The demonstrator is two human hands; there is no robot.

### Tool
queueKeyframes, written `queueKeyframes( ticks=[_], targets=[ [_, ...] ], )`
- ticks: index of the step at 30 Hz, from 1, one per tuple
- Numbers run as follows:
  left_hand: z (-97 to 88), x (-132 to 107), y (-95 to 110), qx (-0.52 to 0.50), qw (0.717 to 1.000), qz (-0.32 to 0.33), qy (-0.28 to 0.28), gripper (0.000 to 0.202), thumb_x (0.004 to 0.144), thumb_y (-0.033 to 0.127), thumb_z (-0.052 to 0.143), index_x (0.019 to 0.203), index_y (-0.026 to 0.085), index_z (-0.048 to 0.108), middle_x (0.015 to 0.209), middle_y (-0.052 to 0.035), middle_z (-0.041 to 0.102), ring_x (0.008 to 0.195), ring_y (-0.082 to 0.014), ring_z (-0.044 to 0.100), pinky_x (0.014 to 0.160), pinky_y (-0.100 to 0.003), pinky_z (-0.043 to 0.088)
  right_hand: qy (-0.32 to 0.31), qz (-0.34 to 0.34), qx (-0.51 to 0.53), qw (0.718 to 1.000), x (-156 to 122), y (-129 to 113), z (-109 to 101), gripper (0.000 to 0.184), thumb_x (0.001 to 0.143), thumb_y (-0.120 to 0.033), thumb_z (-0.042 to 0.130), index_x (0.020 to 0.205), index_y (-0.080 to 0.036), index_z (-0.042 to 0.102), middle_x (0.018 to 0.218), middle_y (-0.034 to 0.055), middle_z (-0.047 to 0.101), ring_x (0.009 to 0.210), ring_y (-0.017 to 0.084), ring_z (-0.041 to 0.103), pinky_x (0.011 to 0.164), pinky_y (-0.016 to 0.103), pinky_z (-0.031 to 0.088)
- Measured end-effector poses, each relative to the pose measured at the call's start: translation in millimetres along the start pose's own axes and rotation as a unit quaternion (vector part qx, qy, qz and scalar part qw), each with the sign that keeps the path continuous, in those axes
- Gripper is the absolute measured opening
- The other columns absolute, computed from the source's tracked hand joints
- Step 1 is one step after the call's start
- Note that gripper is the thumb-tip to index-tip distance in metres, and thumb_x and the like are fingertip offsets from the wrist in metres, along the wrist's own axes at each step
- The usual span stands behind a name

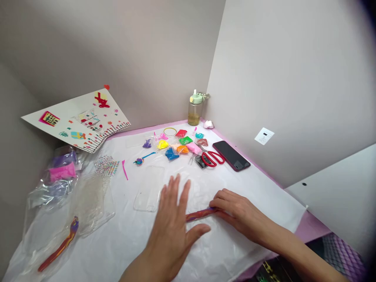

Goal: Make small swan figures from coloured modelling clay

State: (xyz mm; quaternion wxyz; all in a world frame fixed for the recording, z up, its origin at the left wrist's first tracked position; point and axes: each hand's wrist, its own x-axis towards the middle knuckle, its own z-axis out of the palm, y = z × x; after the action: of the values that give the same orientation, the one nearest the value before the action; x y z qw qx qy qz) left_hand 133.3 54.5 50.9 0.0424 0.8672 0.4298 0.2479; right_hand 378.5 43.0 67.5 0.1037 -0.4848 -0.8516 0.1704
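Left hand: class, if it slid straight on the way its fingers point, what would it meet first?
Past bare paper, the left hand, flat on the clay roll, would probably meet the blue clay packet or orange packet first; depth unclear.

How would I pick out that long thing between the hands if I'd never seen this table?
On the white sheet, look to the near middle, where two hands meet. The clay roll lies there, under the flat left hand, with the right hand touching its other end. It is red-orange marbled; the similar roll far left lies untouched on plastic, with a purple tip.
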Motion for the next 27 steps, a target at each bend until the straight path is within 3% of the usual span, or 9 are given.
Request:
queueKeyframes(
  ticks=[3,5,9,11,14,18,20,25,27],
  targets=[
    [32.0,8,11,0.003,0.997,0.030,-0.068,0.101,0.083,0.077,0.047,0.156,0.013,0.020,0.162,-0.0252,0.024,0.151,-0.0388,0.019,0.114,-0.064,0.031,-0.010,0.014,0.004,1.000,-8,4,2,0.014,0.099,-0.017,0.051,0.104,-0.021,0.064,0.096,0.0050,0.061,0.089,0.020,0.057,0.075,0.032,0.047],
    [50.3,-11,16,0.030,0.995,0.058,-0.077,0.113,0.073,0.082,0.055,0.156,0.012,0.025,0.160,-0.0259,0.028,0.149,-0.0426,0.022,0.113,-0.066,0.031,-0.024,0.015,0.021,0.999,-14,5,1,0.016,0.099,-0.016,0.051,0.106,-0.021,0.064,0.098,0.0054,0.061,0.090,0.020,0.057,0.076,0.032,0.047],
    [62.6,-62,24,0.104,0.985,0.140,0.017,0.069,0.092,0.041,0.062,0.152,0.020,0.037,0.152,-0.0114,0.049,0.152,-0.0293,0.019,0.124,-0.050,0.012,-0.049,-0.003,0.073,0.996,-21,4,-5,0.013,0.100,-0.023,0.052,0.105,-0.022,0.064,0.101,0.0062,0.061,0.092,0.019,0.058,0.078,0.031,0.048],
    [58.5,-64,23,0.091,0.985,0.144,-0.002,0.070,0.092,0.043,0.060,0.153,0.020,0.035,0.152,-0.0108,0.049,0.152,-0.0285,0.020,0.123,-0.050,0.012,-0.057,-0.010,0.087,0.995,-21,3,-9,0.012,0.100,-0.025,0.053,0.104,-0.022,0.064,0.101,0.0063,0.061,0.093,0.019,0.058,0.078,0.030,0.049],
    [50.0,-24,5,0.027,0.991,0.080,-0.107,0.106,0.077,0.083,0.050,0.156,0.017,0.025,0.161,-0.0205,0.031,0.150,-0.0392,0.022,0.115,-0.067,0.024,-0.062,-0.004,0.077,0.995,-19,1,-12,0.011,0.098,-0.023,0.056,0.105,-0.022,0.065,0.102,0.0061,0.061,0.094,0.019,0.058,0.079,0.030,0.049],
    [42.9,49,-25,0.026,0.989,0.036,-0.138,0.092,0.089,0.076,0.034,0.156,0.013,0.027,0.163,-0.0234,0.021,0.153,-0.0359,0.012,0.118,-0.065,0.019,-0.046,0.022,0.025,0.998,-15,-1,-9,0.012,0.097,-0.020,0.056,0.104,-0.022,0.065,0.098,0.0056,0.062,0.089,0.020,0.060,0.075,0.032,0.051],
    [41.9,57,-29,0.025,0.989,0.048,-0.134,0.090,0.090,0.075,0.033,0.156,0.014,0.027,0.164,-0.0217,0.020,0.153,-0.0343,0.009,0.119,-0.064,0.017,-0.035,0.027,0.012,0.999,-15,1,-10,0.013,0.097,-0.021,0.056,0.106,-0.022,0.065,0.097,0.0058,0.063,0.089,0.021,0.061,0.075,0.034,0.053],
    [47.9,-14,2,0.083,0.988,0.100,-0.084,0.113,0.073,0.086,0.049,0.152,0.008,0.032,0.157,-0.0251,0.036,0.147,-0.0407,0.028,0.115,-0.066,0.023,0.014,0.034,0.025,0.999,-19,16,-21,0.034,0.097,-0.041,0.058,0.126,-0.024,0.058,0.124,0.0094,0.062,0.113,0.024,0.060,0.094,0.041,0.054],
    [51.3,-52,17,0.156,0.979,0.128,-0.028,0.083,0.086,0.060,0.060,0.147,0.007,0.042,0.151,-0.0204,0.048,0.149,-0.0369,0.026,0.121,-0.061,0.008,0.053,0.039,0.015,0.998,-21,16,-22,0.038,0.099,-0.043,0.052,0.133,-0.025,0.055,0.134,0.0100,0.058,0.122,0.025,0.057,0.103,0.044,0.051]
  ],
)
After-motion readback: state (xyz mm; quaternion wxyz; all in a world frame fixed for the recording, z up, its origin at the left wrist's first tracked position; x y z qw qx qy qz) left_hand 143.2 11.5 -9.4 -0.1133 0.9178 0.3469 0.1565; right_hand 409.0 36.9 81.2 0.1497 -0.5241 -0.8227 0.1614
